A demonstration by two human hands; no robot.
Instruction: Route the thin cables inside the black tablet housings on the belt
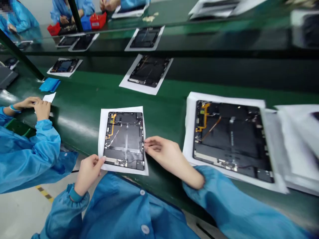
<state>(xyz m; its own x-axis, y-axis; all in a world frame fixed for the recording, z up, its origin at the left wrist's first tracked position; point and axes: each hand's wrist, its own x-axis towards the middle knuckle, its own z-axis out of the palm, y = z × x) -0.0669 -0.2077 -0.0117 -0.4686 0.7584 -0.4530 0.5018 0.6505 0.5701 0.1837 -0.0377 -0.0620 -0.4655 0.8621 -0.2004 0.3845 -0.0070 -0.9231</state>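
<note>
An opened tablet (127, 141), black inside with an orange flex cable along its left part, lies on a white paper sheet (101, 126) right in front of me. My left hand (90, 171) is closed at the tablet's near left corner, its thumb on the edge and the other fingers curled below. At the right edge, my right hand (166, 154) has its fingertips pressed together against the tablet's side. Whether either hand also grips the paper is hard to see.
To the right, a larger-looking opened tablet (231, 142) lies on white paper, with more sheets (296, 142) beyond it. Further opened tablets (151, 70) lie along the green bench (82, 93). At left, a co-worker's hands (41, 108) handle white paper near a blue packet (50, 85). Red bins (98, 21) stand behind.
</note>
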